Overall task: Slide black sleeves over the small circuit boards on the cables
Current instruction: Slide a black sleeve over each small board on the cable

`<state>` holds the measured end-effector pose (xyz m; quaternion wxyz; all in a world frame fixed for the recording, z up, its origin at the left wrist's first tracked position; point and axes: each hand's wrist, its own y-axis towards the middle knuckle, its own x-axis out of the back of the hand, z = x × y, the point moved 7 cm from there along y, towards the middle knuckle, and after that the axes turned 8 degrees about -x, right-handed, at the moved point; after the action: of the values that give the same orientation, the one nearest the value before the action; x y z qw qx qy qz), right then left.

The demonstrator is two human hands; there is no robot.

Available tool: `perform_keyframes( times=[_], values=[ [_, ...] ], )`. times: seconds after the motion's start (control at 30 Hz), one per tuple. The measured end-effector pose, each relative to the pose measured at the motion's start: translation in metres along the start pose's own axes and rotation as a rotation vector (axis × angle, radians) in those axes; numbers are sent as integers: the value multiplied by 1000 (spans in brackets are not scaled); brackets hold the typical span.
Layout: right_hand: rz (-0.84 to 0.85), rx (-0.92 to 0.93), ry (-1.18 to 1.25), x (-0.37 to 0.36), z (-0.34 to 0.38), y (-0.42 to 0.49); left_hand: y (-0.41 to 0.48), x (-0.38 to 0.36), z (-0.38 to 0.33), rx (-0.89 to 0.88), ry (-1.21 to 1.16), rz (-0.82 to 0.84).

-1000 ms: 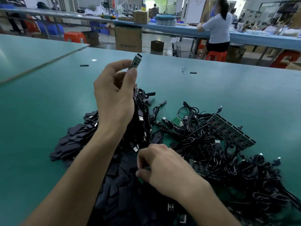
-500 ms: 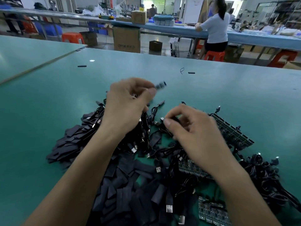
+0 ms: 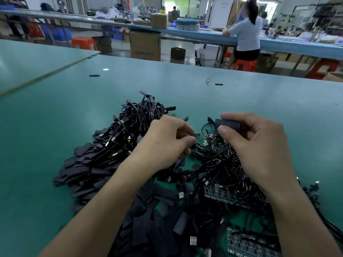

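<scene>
Above the tangled cables [image 3: 213, 167] on the green worktop [image 3: 55, 117], our left hand [image 3: 165, 145] pinches a small circuit board [image 3: 202, 139] while our right hand [image 3: 263, 145] pinches a black sleeve [image 3: 229, 124] just beside it.

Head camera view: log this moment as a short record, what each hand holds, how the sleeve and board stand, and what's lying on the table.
Left hand: pinches a small circuit board at its end
Right hand: holds a black sleeve between thumb and fingers
Sleeve and board: close, sleeve not yet over the board
Loose sleeves: heaped on the left and near side of the green table
Cables: tangled heap under and beyond the hands
Board panels: lying among the cables on the right
</scene>
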<state>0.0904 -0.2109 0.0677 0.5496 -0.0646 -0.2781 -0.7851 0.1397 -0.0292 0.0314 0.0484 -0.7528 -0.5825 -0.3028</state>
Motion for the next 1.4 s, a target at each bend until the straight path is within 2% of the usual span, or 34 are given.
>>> perform_keyframes(
  times=[0.2, 0.43, 0.83, 1.0, 1.4],
  values=[
    [26, 62, 3, 0, 5, 0, -1, 3, -7, -55, -19, -40],
    [72, 66, 130, 2, 3, 0, -2, 9, -13, -93, -91, -110],
    [-19, 91, 192, 6, 0, 0, -4, 8, -25, -107, -238, -61],
    [8, 100, 221, 3, 5, -1, -5, 7, -26, -100, -249, -58],
    [11, 140, 99, 8, 10, -3, -5, 9, -29, -106, -279, -41]
  ],
)
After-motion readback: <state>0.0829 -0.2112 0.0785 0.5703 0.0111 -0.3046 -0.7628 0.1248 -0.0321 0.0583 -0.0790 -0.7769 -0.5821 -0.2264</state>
